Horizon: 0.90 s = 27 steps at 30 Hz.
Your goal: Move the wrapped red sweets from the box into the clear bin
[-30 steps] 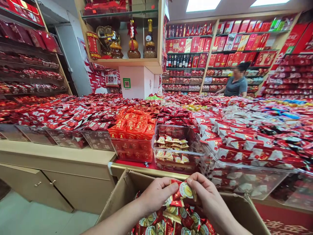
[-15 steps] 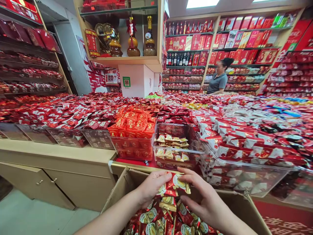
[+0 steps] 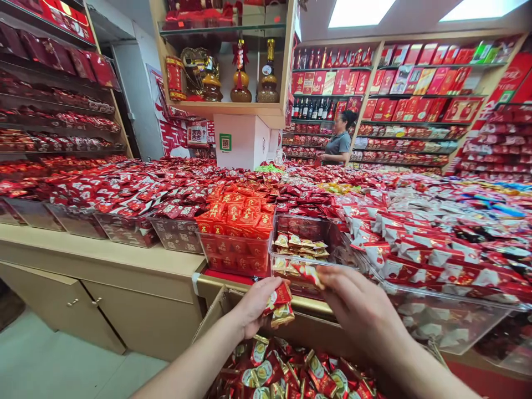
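Hands apart now; both were at one candy cluster earlier. Left hand (image 3: 257, 307) pinches small red-and-gold foil-wrapped candies (image 3: 281, 305) above brown cardboard carton (image 3: 311, 333). Right hand (image 3: 363, 305) grips another candy (image 3: 308, 274) before clear plastic bin (image 3: 301, 259). Writing: white "囍" sign (image 3: 197, 133); orange-red packets (image 3: 236, 213), gold "五". Held candies' lettering unreadable.

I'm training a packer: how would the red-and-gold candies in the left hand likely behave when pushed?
The candies look small against the left hand, so each is probably light. Their shiny wrappers may be slippery. The flat gold ends suggest sliding rather than rolling.
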Motion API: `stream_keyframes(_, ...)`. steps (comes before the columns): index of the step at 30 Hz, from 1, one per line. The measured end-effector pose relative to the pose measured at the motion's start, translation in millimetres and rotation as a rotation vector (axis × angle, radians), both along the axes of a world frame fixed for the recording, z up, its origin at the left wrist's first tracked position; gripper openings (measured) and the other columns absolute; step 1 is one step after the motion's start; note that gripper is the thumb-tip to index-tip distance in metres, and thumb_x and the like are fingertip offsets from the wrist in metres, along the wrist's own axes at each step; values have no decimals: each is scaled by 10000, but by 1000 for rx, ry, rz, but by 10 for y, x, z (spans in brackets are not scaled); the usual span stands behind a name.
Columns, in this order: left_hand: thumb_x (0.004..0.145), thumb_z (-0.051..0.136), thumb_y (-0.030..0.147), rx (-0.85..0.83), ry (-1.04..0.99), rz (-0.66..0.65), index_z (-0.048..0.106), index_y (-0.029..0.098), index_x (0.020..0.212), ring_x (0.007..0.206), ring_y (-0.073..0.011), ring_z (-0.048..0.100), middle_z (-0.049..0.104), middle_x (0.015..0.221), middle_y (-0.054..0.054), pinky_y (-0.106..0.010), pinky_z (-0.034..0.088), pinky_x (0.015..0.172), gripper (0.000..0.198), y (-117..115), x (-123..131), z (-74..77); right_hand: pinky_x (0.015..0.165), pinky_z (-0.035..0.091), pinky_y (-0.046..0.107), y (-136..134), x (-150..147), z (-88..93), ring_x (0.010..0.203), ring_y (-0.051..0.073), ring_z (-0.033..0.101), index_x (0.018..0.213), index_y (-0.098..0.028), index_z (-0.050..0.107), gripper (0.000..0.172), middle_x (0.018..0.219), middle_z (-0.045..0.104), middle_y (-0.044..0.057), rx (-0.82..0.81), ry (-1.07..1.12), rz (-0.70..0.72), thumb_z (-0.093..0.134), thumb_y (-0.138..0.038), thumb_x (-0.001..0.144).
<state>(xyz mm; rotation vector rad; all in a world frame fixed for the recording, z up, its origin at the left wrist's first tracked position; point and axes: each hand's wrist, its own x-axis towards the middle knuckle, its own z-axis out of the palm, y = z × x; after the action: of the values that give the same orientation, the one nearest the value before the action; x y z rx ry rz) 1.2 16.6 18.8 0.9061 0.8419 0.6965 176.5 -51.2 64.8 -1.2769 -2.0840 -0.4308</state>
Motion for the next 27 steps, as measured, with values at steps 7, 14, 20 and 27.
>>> stream_keyframes(7, 622, 613, 394, -45, 13, -9, 568, 163, 846, 452, -85, 482, 525, 539, 41, -223, 393, 479, 325, -3, 2, -50, 648, 408, 289, 1119, -165, 426, 804, 216, 540, 826, -153, 554, 196, 841, 599, 97, -178, -304, -295, 368, -211, 801)
stream_keyframes(14, 576, 641, 395, 6, -34, 20, 605, 124, 753, 466, -76, 461, 555, 550, 11, -204, 337, 507, 326, 54, 6, -214, 678, 384, 252, 1804, -186, 99, 805, 193, 557, 833, -127, 580, 180, 852, 617, 107, -303, -372, -173, 421, -116, 749)
stream_keyframes(20, 572, 633, 423, 21, 5, -26, 611, 140, 779, 476, -84, 452, 559, 567, 13, -218, 326, 524, 350, 67, 6, -257, 638, 385, 228, 1954, -97, -84, 735, 176, 559, 724, -168, 618, 143, 782, 622, 57, -441, -338, -96, 597, -287, 648)
stream_keyframes(27, 588, 625, 419, 9, 58, -66, 608, 144, 818, 491, -80, 461, 568, 598, 12, -206, 314, 514, 359, 75, 1, -234, 649, 377, 255, 1991, -26, -213, 764, 197, 533, 679, -184, 614, 306, 753, 605, 41, -477, -228, -114, 684, -425, 503)
